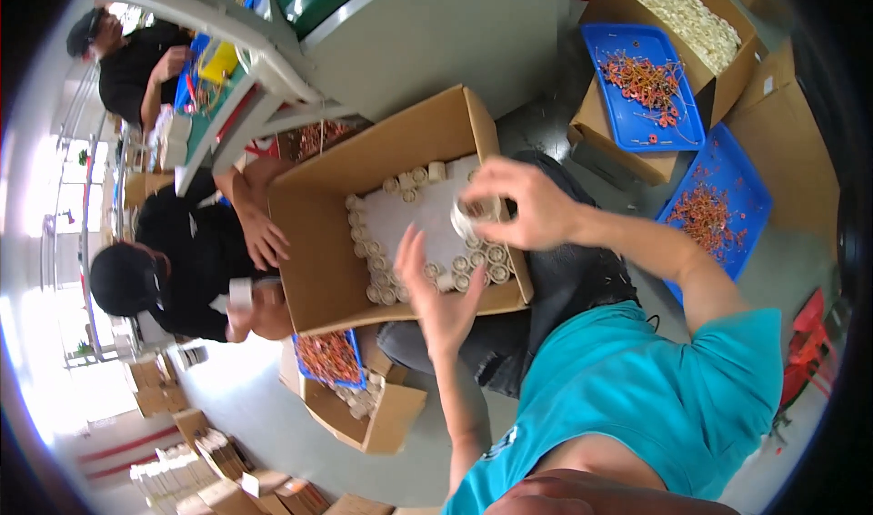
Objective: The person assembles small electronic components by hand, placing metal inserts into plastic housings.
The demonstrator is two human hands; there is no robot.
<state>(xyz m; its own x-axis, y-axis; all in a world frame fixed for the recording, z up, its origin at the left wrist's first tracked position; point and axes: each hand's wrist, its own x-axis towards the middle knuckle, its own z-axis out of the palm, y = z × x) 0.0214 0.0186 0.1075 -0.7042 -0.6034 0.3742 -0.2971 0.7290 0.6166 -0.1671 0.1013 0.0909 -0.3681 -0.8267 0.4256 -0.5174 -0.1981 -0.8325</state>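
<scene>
Above a large open cardboard box (346,174), my right hand (532,204) grips a small white round cup-like part (462,220) between thumb and fingers. My left hand (441,301) is raised over the near side of the box, its fingers spread and nothing in them. Inside the box, several whitish cylindrical parts (482,262) line the edges of a pale sheet (409,224). What lies under my right hand is partly hidden.
Across the box, a co-worker's hand (264,240) rests at the rim while the other holds a white piece (240,292). Blue trays (627,137) with orange-red wired pieces stand at right, beside a carton of pale parts (691,24). Another blue tray (356,347) sits on a low box.
</scene>
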